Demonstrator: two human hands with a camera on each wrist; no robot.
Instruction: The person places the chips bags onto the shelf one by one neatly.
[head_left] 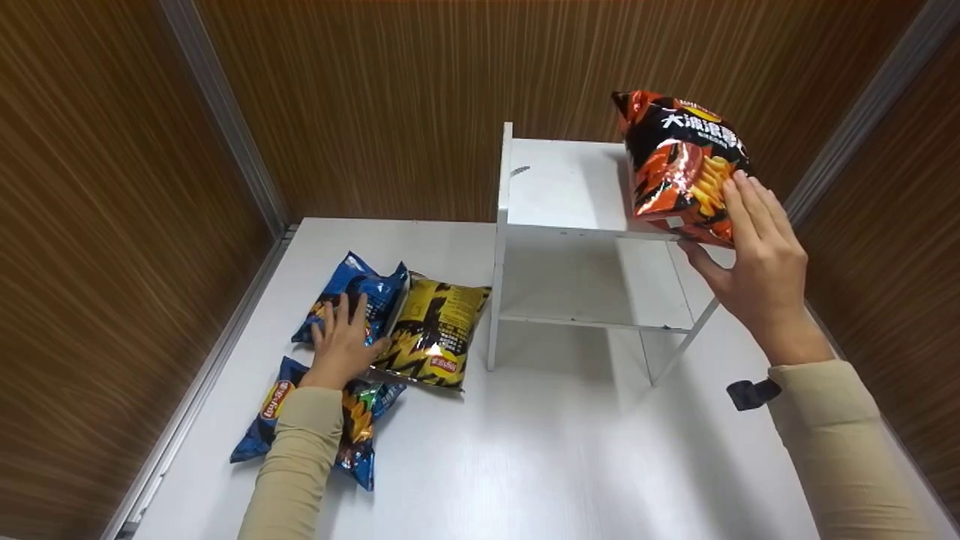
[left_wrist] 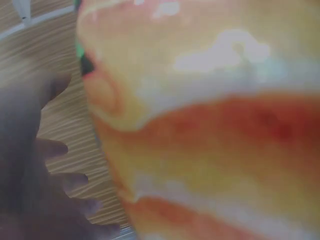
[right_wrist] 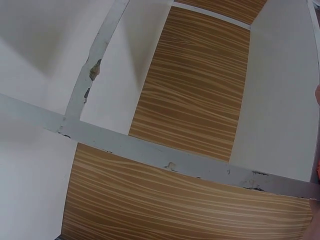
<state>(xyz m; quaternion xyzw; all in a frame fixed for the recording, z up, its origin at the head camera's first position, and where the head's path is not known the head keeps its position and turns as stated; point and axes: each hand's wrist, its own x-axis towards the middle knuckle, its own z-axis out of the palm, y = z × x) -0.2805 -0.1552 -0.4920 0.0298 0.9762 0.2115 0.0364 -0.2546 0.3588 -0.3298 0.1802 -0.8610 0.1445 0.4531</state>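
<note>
In the head view my right hand (head_left: 765,255) holds a red-and-black bag of potato chips (head_left: 679,165) at its lower right, thumb below and fingers along its side. The bag leans at the right end of the white shelf's (head_left: 562,184) upper board. My left hand (head_left: 341,345) is over a blue chip bag (head_left: 356,289), fingers spread. In the left wrist view the left hand (left_wrist: 35,170) has its fingers extended beside a close, blurred chip packet (left_wrist: 210,120). Two blue bag ends, one by the forearm (head_left: 259,427) and one right of it (head_left: 358,442), lie partly hidden.
A yellow chip bag (head_left: 439,330) lies between the blue bag and the shelf's left upright (head_left: 499,285). The shelf stands on a white table (head_left: 540,465) with wood-grain panels (head_left: 360,105) around it. Shelf bars (right_wrist: 175,162) fill the right wrist view.
</note>
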